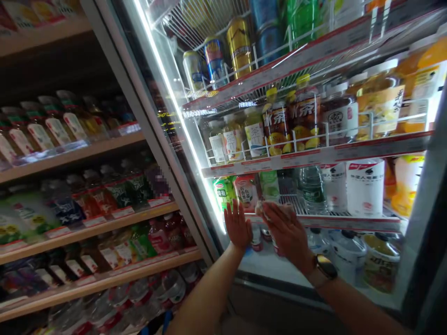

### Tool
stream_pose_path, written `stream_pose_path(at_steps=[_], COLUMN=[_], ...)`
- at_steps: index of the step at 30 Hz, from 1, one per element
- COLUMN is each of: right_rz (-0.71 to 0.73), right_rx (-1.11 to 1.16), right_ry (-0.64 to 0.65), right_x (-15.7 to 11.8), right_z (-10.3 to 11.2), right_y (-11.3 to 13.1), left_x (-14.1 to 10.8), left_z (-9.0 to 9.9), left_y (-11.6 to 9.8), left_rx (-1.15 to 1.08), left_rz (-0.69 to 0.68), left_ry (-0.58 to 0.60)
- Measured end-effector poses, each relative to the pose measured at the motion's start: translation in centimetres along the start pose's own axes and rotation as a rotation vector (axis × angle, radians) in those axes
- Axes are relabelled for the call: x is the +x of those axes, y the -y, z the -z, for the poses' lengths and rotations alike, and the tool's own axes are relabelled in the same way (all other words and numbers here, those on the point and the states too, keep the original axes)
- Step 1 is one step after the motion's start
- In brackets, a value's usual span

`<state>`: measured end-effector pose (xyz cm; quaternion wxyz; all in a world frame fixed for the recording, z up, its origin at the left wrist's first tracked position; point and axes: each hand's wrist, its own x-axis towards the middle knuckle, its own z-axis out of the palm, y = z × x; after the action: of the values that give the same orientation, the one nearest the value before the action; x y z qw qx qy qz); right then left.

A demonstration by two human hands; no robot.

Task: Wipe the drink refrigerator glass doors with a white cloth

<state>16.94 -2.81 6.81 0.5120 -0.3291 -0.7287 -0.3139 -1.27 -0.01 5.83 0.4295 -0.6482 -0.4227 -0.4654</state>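
Observation:
My left hand [238, 225] is raised with the fingers stretched and slightly spread, in front of a green carton [223, 191] and a red carton [246, 193] in the lit drinks cooler. Nothing shows in it. To its right, my right hand [284, 229], with a watch [325, 266] on its wrist, presses a crumpled pale cloth [260, 210] under its fingers. The cloth is mostly covered by the hand, so its size is hidden. Whether the hands touch a glass door or reach past it I cannot tell.
Cooler shelves [279, 161] carry bottled tea [274, 121], a clear water bottle [312, 188], white packs [365, 186] and cans [239, 46]. Large jugs [347, 253] stand at the bottom. A metal frame [139, 107] divides the cooler from wooden shelves [87, 211] of bottles at left.

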Motion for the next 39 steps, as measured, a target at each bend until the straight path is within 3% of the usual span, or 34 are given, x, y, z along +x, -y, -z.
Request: stream_pose_path(at_steps=[3, 5, 11, 16, 19, 25, 33, 36, 39], right_rz=[0.094, 0.111, -0.178, -0.040, -0.019, -0.261, -0.467, -0.527, -0.474], right_rx=[0.083, 0.107, -0.030, 0.101, 0.109, -0.082, -0.197, -0.187, -0.170], right_ry=[0.050, 0.055, -0.112, -0.086, -0.047, -0.163, -0.500, -0.515, -0.428], right_x=[-2.1, -1.7, 2.7, 1.7, 1.2, 1.5, -1.6, -2.2, -1.8], right_z=[-1.0, -0.9, 0.0, -1.4, -1.1, 2.1, 7.2, 7.6, 5.9], right_y=[1.3, 1.3, 0.8, 2.6, 2.4, -1.9, -12.0, -12.6, -9.7], left_x=[0.1, 0.2, 0.5, 0.3, 0.2, 0.2, 0.5, 0.4, 0.3], left_z=[0.1, 0.2, 0.4, 0.3, 0.3, 0.3, 0.4, 0.2, 0.1], left_y=[0.0, -0.1, -0.2, -0.1, -0.1, 0.0, -0.1, -0.1, -0.1], left_rx=[0.020, 0.017, -0.002, 0.022, 0.015, -0.001, -0.044, -0.058, -0.061], left_rz=[-0.002, -0.007, -0.026, -0.024, -0.021, -0.016, -0.016, -0.012, -0.001], left_ry=[-0.006, -0.017, -0.022, -0.024, -0.020, 0.006, -0.016, -0.021, -0.023])
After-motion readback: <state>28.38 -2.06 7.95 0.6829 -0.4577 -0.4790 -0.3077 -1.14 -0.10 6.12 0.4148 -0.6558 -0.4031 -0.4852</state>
